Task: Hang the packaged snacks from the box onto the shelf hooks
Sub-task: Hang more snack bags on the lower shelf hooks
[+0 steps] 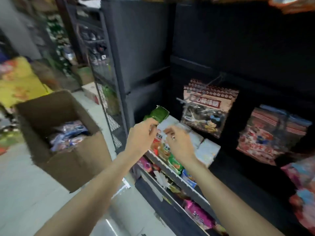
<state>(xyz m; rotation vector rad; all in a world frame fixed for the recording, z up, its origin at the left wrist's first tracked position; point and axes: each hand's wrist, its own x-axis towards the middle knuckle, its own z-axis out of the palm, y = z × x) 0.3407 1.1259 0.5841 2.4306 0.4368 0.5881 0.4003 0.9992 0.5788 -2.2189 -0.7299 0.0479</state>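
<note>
Dim, blurred shop aisle, dark shelf low at right. Left hand grip closed round a green snack packet, label unreadable. Right hand fingers curled at a pale packet; grip unclear. Farther left, open box, contents smeared. Beyond, hanging packets on a hook.

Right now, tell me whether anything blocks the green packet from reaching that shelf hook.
Nothing visible blocks it. The left hand grips the green packet left of and below the hook, with open space between. The hook already carries hanging snack bags behind its tip.
</note>
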